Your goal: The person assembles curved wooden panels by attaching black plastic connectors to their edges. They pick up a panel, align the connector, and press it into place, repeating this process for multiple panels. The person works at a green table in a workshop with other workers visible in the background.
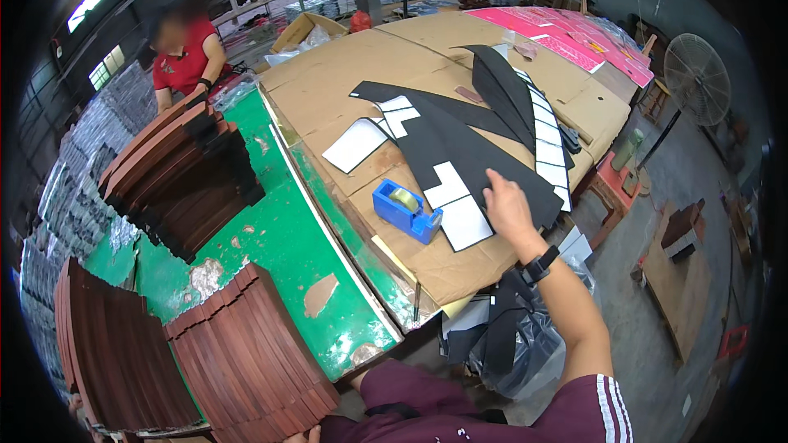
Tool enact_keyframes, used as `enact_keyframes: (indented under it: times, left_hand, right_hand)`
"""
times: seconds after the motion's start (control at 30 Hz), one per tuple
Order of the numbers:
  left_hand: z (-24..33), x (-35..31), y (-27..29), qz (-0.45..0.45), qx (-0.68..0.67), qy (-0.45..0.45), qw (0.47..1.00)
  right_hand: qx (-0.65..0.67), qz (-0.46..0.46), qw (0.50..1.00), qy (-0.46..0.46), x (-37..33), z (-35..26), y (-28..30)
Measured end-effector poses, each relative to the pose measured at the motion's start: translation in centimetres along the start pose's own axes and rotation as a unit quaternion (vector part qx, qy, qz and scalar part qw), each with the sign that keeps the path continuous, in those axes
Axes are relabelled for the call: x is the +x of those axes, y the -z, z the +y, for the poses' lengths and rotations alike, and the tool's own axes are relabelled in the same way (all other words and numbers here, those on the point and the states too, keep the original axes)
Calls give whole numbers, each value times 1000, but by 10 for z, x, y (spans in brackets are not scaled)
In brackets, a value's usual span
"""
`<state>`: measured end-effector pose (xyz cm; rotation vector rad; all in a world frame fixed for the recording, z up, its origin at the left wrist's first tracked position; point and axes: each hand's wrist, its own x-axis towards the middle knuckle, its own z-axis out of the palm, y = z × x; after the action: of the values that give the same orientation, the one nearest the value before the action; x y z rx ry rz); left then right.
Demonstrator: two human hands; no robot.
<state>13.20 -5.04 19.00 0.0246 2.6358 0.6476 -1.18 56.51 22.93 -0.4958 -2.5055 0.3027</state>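
My right hand (507, 207) is over the near right part of a large black sheet (447, 143), its fingers stretched out and holding nothing I can see. White pieces marked with black lines (460, 217) lie along that sheet's near edge, left of the hand. A blue tape dispenser (406, 212) with a roll of tape stands further left on the cardboard. Beyond the hand, a long white strip with black lines (548, 135) lies beside more black sheets (501, 90). At the lower edge, just a bit of my left hand (307, 436) shows by a stack of brown slats (250, 353); most of its fingers are hidden.
Cardboard (328, 86) covers the table. On the left, a green tabletop (279, 238) bears more brown stacks (176, 172). A person in red (189, 57) works behind them. Plastic bags (525, 353) hang below the table's near edge. A standing fan (696, 78) is at right.
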Motion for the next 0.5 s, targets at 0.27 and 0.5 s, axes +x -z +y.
enact_keyframes:
  times: [0.27, 0.5]
  left_hand:
    - [-20, -3, -11, 21, -410, 79, 908]
    - [-77, -26, -35, 125, -700, 187, 678]
  right_hand:
    - [-202, -129, 960, -144, -4, 69, 41]
    - [-110, -135, 967, -185, 26, 35, 79]
